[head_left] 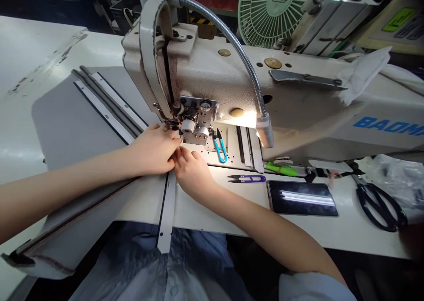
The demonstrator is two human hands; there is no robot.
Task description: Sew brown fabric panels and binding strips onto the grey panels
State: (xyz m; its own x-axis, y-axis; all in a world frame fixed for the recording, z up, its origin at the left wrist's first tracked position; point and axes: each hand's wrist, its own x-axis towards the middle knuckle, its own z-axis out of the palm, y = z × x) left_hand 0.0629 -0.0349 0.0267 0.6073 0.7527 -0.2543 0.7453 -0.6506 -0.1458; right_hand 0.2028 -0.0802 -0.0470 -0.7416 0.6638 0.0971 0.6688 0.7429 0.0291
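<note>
Right below the needle area of a sewing machine (198,115), my left hand (155,148) is closed at the edge of a large grey panel (73,129), its fingers bent in by the presser foot. My right hand (192,168) touches it from the right, fingers curled together on a long white strip (167,208) with a dark edge. The strip runs from between my hands down over the table edge to my lap. My fingertips and the stitching spot are partly hidden. Grey and white bands (109,95) lie on the panel's far part.
Blue thread snips (221,148) lie on the machine bed, purple snips (247,178) on the table. Farther right are a phone (303,198), a green-handled tool (281,168) and black-handled scissors (380,206). A lit gooseneck lamp (265,131) hangs close to the bed. Behind stands a green fan (274,14).
</note>
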